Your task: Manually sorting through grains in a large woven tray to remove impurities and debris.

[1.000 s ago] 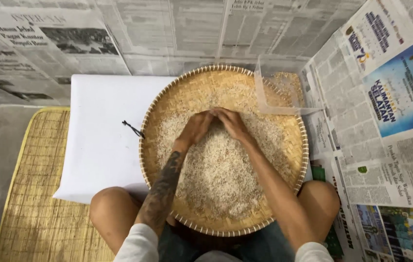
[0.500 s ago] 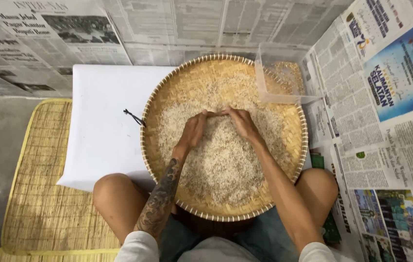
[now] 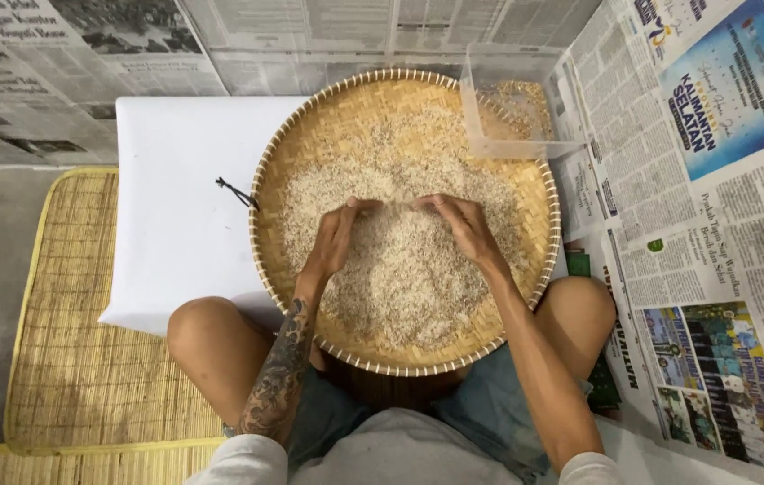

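A: In the round woven tray [image 3: 310,144] resting on the person's lap, how far along does the sorting look?

B: Partway, I'd judge. The rice [image 3: 404,269] lies in a broad heap over the near and middle part of the tray, while the far part of the tray shows mostly bare weave with only a thin scatter of grains. At the tray's far right rim a clear plastic box [image 3: 509,108] holds a small layer of brownish bits, so some pickings seem to be set aside already. Most of the heap looks yet to be gone through.

A: And the hands?

B: Both sit on the heap near the tray's middle. The left hand [image 3: 335,235] lies palm down, its fingers [image 3: 357,207] curled and drawn together, tips in the grains. The right hand [image 3: 464,226] mirrors it, fingers [image 3: 431,203] bent toward the left hand, a narrow gap between the two.

A: Do they grip anything?

B: Not that I can see: loosely curled, touching rice, but whether a grain is pinched I cannot tell.

A: Anything left of the tray?

B: A white board [image 3: 180,207], with a small dark clip [image 3: 234,191] at the tray's rim.
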